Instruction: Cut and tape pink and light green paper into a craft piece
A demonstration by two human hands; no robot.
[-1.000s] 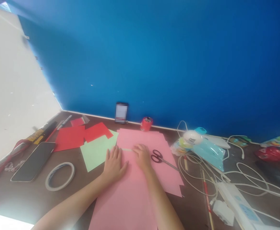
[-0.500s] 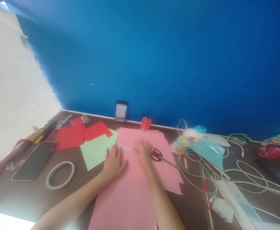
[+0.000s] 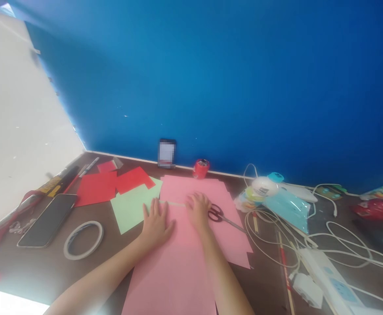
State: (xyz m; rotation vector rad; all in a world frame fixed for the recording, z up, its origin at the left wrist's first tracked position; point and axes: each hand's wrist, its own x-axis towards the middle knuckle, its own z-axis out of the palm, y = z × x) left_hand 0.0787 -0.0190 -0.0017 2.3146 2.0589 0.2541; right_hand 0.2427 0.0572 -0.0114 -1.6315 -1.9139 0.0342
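Note:
A large pink paper sheet [image 3: 181,262] lies on the brown table in front of me. My left hand [image 3: 155,223] rests flat on its left edge, fingers spread. My right hand [image 3: 198,210] lies flat on the sheet, fingers stretched over the right end of a pale tape strip [image 3: 171,203] stuck across the paper. Black-handled scissors [image 3: 222,216] lie just right of my right hand, partly touching it.
A light green sheet [image 3: 130,208] and red sheets [image 3: 109,183] lie to the left, beside a tape roll [image 3: 82,234] and a phone [image 3: 47,218]. A red sharpener-like pot [image 3: 200,168] stands by the blue wall. White cables, a power strip [image 3: 329,280] and plastic packs crowd the right.
My right hand has slid a little to the right along the tape strip, up against the scissors' handles. My left hand has stayed put.

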